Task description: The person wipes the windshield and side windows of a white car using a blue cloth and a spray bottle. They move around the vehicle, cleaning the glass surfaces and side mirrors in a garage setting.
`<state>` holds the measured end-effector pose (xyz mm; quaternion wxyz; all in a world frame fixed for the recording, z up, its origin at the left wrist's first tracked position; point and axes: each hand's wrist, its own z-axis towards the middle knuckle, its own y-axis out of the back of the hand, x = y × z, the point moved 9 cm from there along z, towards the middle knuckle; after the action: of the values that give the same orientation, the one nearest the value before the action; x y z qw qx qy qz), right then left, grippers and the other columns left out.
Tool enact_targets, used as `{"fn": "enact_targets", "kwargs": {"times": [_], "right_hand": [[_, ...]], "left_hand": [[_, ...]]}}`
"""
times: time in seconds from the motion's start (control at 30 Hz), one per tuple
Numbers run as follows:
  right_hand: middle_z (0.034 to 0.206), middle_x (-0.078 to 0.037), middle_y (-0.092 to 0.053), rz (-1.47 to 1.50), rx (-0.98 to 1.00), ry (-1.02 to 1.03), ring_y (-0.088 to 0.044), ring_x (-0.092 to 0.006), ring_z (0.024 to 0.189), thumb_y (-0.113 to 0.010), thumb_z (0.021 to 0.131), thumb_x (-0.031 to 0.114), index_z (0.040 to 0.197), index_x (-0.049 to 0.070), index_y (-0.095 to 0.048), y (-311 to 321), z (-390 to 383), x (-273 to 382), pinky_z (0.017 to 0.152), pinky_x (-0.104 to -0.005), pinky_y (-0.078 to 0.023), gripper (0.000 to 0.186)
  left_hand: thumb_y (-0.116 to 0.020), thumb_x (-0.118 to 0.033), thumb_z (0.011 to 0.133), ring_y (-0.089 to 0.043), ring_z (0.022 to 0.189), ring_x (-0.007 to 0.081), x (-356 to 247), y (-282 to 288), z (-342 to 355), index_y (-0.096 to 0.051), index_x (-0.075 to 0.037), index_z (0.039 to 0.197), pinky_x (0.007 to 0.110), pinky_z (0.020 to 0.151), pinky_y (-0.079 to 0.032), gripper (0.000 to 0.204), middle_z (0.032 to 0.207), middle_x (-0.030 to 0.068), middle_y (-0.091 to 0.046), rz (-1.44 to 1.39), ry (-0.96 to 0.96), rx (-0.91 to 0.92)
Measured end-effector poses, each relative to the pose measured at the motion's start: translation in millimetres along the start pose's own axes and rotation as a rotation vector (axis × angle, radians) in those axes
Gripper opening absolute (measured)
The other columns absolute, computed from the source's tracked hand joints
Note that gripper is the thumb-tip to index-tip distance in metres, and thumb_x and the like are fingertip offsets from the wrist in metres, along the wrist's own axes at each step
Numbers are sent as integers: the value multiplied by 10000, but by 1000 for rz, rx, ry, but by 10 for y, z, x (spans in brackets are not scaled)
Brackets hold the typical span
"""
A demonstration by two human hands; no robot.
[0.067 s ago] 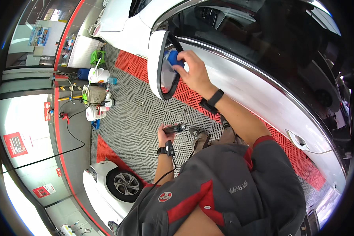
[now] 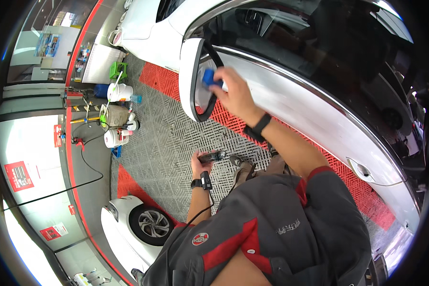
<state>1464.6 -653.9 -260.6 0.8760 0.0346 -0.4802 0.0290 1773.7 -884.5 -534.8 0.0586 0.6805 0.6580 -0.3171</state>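
Fingers [image 2: 222, 74] of your right hand [image 2: 237, 95] pinch a blue block [image 2: 208, 77], side mirror [image 2: 188, 78] just beyond them; your left hand [image 2: 199, 165] grips a dark object [image 2: 211, 157].

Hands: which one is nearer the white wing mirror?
The right hand, which holds a blue block in front of the mirror glass; the left hand, lower in view, holds a dark object.

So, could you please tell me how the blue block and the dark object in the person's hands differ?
The blue block is plain blue; the dark object is blackish with bright glints. The blue block looks chunky, the dark object longer. The blue block is in the right hand, before the mirror; the dark object is in the left hand, away from it. Both are hand-held.
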Motion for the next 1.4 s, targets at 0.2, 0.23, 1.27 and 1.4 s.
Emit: {"fn": "enact_targets", "kwargs": {"times": [0.2, 0.23, 1.27, 1.4], "right_hand": [[1095, -156, -639, 44, 161, 261, -629, -387, 1061, -771, 804, -14, 1055, 51, -595, -163, 89, 251, 912, -467, -544, 313], [1095, -155, -638, 33, 147, 274, -628, -386, 1062, -770, 803, -17, 1052, 53, -595, -152, 183, 196, 912, -468, -544, 312], [1121, -175, -630, 42, -78, 61, -638, -404, 1042, -770, 862, -12, 1137, 33, -604, -87, 496, -185, 902, -448, -526, 324], [1092, -166, -642, 75, 15, -142, -650, -398, 1023, -770, 866, -3, 1111, 27, -614, -149, 414, -467, 881, -444, -525, 292]], "left_hand": [[-591, -183, 1059, -650, 827, 297, -47, 26, -17, -524, -12, 768, 619, 1082, -570, 344, 779, 119, -592, -55, -5, -49], [-589, -186, 1063, -655, 848, 302, -68, 13, -13, -525, -14, 769, 621, 1079, -572, 347, 790, 122, -595, -18, -19, -18], [-543, -277, 1093, -676, 1028, 457, 242, 514, -180, -567, -46, 772, 620, 1082, -525, 397, 844, 175, -649, 302, 74, 17], [-575, -273, 1064, -667, 965, 443, 247, 555, -103, -559, -62, 730, 630, 1060, -520, 396, 844, 164, -654, 323, 65, 8]]}}
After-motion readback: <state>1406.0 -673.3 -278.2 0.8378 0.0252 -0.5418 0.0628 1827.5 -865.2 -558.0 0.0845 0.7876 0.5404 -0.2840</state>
